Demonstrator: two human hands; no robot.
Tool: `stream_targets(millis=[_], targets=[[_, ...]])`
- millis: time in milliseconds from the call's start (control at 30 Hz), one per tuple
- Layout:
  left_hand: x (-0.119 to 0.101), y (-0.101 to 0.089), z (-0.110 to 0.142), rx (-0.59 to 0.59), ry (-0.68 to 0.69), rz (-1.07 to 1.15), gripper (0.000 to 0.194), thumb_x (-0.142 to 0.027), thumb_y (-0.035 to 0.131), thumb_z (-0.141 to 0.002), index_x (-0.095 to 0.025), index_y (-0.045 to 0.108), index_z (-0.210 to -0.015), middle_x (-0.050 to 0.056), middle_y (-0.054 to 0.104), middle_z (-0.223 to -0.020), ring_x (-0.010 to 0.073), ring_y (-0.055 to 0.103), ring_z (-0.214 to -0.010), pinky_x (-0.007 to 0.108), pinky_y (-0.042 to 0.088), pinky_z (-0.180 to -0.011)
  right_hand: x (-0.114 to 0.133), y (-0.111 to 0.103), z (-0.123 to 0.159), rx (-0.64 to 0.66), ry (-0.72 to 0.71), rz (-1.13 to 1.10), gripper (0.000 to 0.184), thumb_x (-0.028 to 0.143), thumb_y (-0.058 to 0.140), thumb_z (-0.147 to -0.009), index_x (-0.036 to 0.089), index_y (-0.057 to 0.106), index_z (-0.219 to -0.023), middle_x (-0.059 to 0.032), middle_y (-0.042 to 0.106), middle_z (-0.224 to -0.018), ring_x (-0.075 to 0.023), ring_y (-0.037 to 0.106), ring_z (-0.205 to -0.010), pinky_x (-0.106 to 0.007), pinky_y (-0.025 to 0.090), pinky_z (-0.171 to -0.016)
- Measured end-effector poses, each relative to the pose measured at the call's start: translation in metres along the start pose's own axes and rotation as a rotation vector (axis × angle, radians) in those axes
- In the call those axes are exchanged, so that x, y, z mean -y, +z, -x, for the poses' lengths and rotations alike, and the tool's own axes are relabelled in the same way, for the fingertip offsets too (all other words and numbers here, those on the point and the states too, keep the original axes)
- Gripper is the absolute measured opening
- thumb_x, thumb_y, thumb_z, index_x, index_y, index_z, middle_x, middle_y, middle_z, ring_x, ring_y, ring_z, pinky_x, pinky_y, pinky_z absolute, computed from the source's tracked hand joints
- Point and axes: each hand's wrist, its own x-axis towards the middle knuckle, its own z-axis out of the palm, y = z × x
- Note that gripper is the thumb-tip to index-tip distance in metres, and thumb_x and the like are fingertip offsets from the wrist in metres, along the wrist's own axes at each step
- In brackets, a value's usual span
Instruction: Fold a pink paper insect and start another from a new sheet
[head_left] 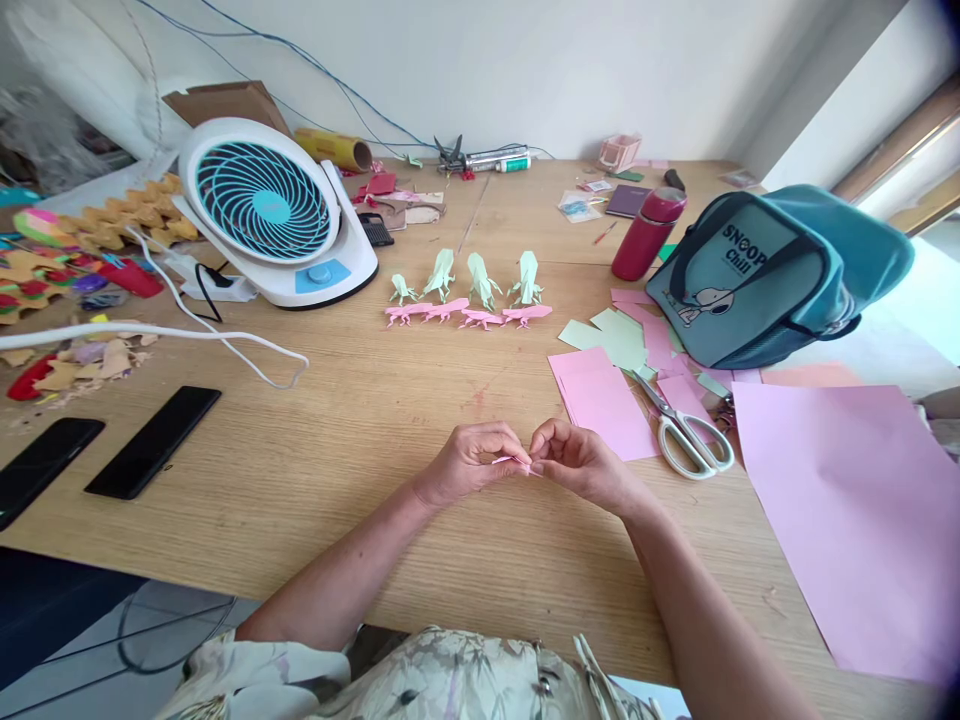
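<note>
- Clock directions are counted from the hands, with twelve o'clock away from the person.
- A small pink paper piece (510, 460) is held just above the table (337, 440), close to the body; it is pinched by the thumb and fingers of the left hand (480, 460), and its other end is nipped by the fingertips of the right hand (577, 465).
- The near table edge, at six o'clock, is crossed by both forearms.
- Toward eleven o'clock, beyond a stretch of wood, pink paper figures (528, 316) are lined up, backed by green paper figures (528, 278).
- Movement is most closely bounded between one and two o'clock, where the edge of the pink sheets (604, 400) is set near the right hand.
- At three o'clock, scissors (694, 450) are laid partly over paper, handles toward the person; farther out, a large pink sheet (847, 510) is spread.
- Broad width is left toward nine o'clock, up to two black phones (154, 445), well apart from the left hand.
- Between ten and eleven, a fan (270, 205) is stood.
</note>
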Motion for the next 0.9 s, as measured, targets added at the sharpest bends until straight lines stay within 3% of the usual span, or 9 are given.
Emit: stream_targets(millis=[500, 900], targets=[[0.0021, 0.0010, 0.0016, -0.007, -0.108, 0.122, 0.017, -0.030, 0.074, -0.081, -0.013, 0.075, -0.082, 0.007, 0.067, -0.078, 0.0140, 0.063, -0.075, 0.023, 0.050, -0.069, -0.0004, 0.0026, -0.0001, 0.074, 0.038, -0.132, 0.025, 0.033, 0.076, -0.080, 0.020, 0.056, -0.087, 0.0022, 0.062, -0.073, -0.0118, 0.058, -0.069, -0.025, 0.041, -0.065], [0.0038, 0.0016, 0.0023, -0.021, -0.168, 0.112, 0.023, -0.036, 0.075, -0.079, -0.013, 0.074, -0.079, 0.006, 0.067, -0.076, 0.0130, 0.063, -0.071, 0.022, 0.049, -0.066, -0.0054, 0.0019, 0.0032, -0.015, -0.016, 0.077, 0.021, 0.031, 0.073, -0.084, 0.021, 0.055, -0.089, 0.0029, 0.055, -0.075, -0.0110, 0.049, -0.066, -0.024, 0.034, -0.059]])
